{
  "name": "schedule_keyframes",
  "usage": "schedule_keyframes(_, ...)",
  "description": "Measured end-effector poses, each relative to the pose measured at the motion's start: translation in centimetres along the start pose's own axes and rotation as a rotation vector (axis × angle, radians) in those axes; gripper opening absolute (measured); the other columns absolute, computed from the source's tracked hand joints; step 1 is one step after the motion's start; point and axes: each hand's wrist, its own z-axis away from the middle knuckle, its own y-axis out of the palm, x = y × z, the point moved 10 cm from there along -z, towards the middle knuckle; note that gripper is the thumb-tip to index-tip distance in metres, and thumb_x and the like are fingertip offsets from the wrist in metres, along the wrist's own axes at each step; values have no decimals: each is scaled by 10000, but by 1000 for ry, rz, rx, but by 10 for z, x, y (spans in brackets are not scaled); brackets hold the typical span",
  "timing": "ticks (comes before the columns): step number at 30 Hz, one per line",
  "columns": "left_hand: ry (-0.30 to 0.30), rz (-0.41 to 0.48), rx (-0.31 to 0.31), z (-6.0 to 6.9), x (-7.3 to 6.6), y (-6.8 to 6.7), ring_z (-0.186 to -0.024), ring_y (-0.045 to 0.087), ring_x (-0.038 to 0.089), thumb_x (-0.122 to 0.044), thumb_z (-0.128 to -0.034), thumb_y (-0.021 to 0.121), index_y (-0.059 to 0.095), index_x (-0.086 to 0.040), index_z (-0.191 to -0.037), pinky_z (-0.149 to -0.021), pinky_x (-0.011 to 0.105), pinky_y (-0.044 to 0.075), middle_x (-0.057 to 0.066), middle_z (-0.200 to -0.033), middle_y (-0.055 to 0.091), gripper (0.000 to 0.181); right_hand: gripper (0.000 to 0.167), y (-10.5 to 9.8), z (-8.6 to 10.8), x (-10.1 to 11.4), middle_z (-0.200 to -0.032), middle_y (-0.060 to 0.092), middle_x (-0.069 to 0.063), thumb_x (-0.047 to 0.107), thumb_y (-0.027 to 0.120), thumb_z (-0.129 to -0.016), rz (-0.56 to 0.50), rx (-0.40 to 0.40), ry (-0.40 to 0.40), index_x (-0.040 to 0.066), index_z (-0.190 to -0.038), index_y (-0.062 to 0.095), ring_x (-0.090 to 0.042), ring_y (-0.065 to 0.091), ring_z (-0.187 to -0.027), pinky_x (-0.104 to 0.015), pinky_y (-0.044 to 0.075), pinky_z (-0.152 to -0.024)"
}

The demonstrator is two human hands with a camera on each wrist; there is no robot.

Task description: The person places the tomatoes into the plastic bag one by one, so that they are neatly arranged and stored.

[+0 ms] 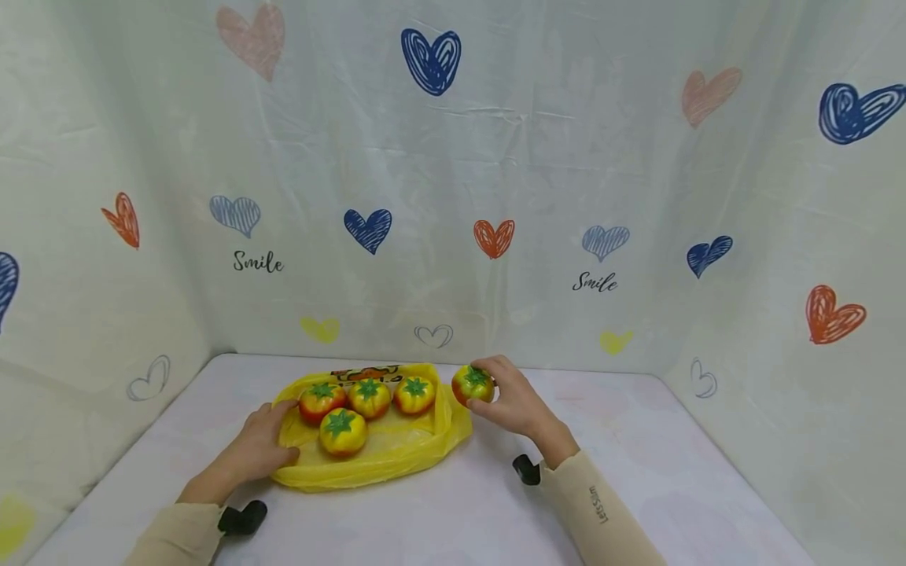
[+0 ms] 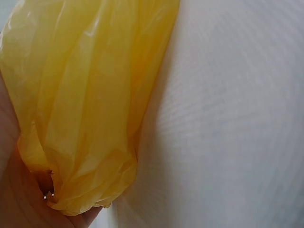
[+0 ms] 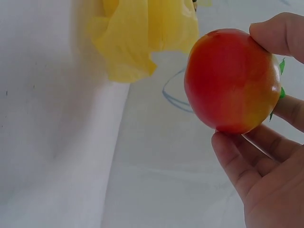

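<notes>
A yellow plastic bag (image 1: pixel 368 470) lies spread with its mouth facing up. Several red-and-yellow toy tomatoes (image 1: pixel 343 432) with green leafy tops sit inside it. At the bag's left rim, my left hand (image 1: pixel 251 448) holds the edge, thumb toward the front and fingers toward the back. The left wrist view shows the bag's creased side (image 2: pixel 90 104) against that palm. Just beyond the bag's right rim, my right hand (image 1: pixel 515 399) grips one more toy tomato (image 1: pixel 472 384) between thumb and fingers. Its smooth red underside (image 3: pixel 228 83) faces the right wrist camera.
A pale cloth covers the table (image 1: pixel 396 527). White curtains printed with hearts (image 1: pixel 432 63) and the word Smile rise behind it and on both sides. Black straps (image 1: pixel 243 519) sit at both wrists.
</notes>
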Motion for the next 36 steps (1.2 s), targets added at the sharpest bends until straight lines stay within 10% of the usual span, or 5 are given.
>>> schedule_keyframes(36, -14, 21, 33, 1, 0, 0, -1141, 357, 488, -157, -732, 717, 337, 71, -1380, -937, 668, 338, 353, -1296, 351, 784, 546, 26, 3, 47, -1278, 473, 17, 324, 718, -815, -1, 61, -151, 162, -1298, 525, -126, 517, -1053, -374, 489, -911)
